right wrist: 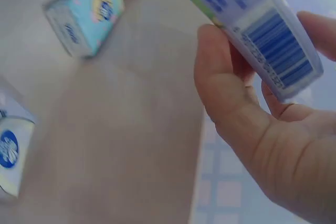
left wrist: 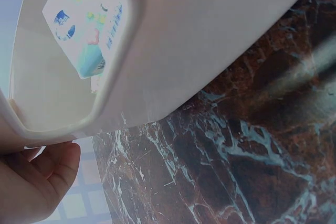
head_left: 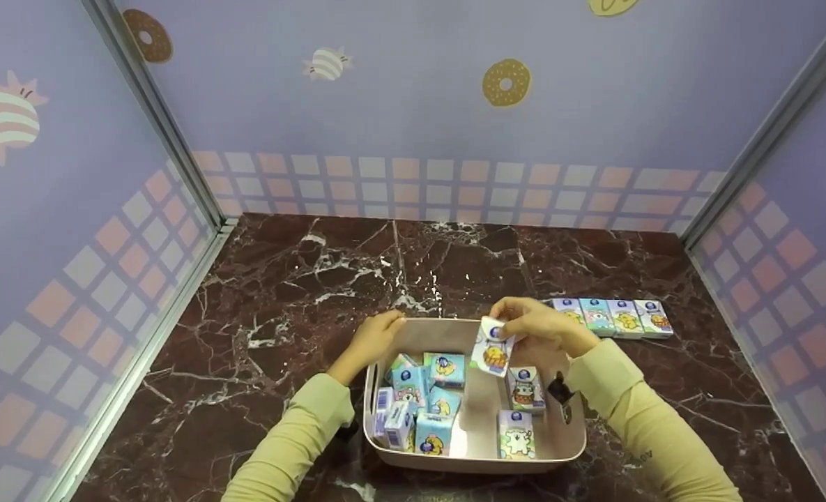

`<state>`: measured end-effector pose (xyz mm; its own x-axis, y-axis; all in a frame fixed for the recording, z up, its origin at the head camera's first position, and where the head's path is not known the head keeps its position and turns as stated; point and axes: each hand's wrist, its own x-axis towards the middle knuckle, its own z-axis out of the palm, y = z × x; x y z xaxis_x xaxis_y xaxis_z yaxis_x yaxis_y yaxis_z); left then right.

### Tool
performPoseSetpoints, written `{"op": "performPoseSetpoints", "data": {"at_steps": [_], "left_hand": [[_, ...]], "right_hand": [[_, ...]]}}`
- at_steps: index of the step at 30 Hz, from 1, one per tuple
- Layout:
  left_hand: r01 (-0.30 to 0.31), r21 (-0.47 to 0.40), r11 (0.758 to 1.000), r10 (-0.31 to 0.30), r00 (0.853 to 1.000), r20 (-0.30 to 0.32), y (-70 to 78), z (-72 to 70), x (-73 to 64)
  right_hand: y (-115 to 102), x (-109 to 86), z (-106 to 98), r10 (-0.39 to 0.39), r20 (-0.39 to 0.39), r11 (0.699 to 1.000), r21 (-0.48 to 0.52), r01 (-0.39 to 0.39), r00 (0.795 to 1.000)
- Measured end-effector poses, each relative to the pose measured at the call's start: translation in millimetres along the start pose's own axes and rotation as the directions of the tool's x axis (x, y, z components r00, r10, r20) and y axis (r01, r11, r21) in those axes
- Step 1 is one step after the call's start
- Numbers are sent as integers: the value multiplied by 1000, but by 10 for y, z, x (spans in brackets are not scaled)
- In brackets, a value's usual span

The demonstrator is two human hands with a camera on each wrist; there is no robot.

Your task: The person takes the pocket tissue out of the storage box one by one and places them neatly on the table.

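Note:
My right hand (head_left: pixel 539 325) pinches a white pocket tissue pack (head_left: pixel 490 352) with a cartoon print, above the back right part of a beige plastic bin (head_left: pixel 475 463). In the right wrist view the pack's barcode side (right wrist: pixel 281 51) shows between thumb and fingers. My left hand (head_left: pixel 374 339) grips the bin's rim at the back left corner; in the left wrist view its fingers (left wrist: pixel 64 166) curl by the edge near a handle hole. Inside the bin, several blue and white tissue packs (head_left: pixel 432 434) lie jumbled on the left. Two more packs (head_left: pixel 517 434) lie on the right.
On the dark red marble-patterned table (head_left: pixel 301 279), a row of several tissue packs (head_left: pixel 623 319) lies side by side right of the bin. Purple panels (head_left: pixel 413 104) with pink and white squares enclose the back and both sides.

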<state>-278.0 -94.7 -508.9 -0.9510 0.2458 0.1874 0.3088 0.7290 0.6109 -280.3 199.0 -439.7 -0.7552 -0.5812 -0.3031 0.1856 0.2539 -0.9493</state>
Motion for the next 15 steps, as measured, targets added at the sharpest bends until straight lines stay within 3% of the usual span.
{"op": "performPoseSetpoints", "data": {"at_steps": [7, 15], "left_hand": [[8, -12, 1000, -8, 1000, 9, 2, -6, -7], [13, -25, 1000, -13, 1000, 8, 7, -11, -6]], "right_hand": [[-42, -166, -278, -21, -118, 984, 175, 42, 993], [98, -321, -647, -49, -284, 956, 264, 127, 958]]}}
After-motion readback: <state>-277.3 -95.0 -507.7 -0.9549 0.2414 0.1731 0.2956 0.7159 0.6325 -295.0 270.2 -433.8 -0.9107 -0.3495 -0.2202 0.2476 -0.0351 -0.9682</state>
